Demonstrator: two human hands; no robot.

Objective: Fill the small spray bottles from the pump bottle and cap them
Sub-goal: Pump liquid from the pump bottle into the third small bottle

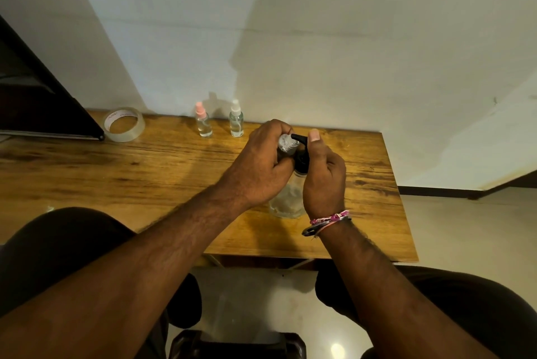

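Gripping a small open spray bottle under the pump bottle spout, the left hand curls tight. The right hand curls loosely, thumb on the pump head.

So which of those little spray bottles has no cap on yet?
The one held in the left hand at the pump spout. The pink-capped bottle and white-capped bottle stand capped by the wall.

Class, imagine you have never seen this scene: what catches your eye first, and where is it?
Mid-table, the left hand holds a small open bottle under the black spout of the pump bottle, which the right hand grips. Two capped spray bottles stand by the wall, and a tape roll lies far left.
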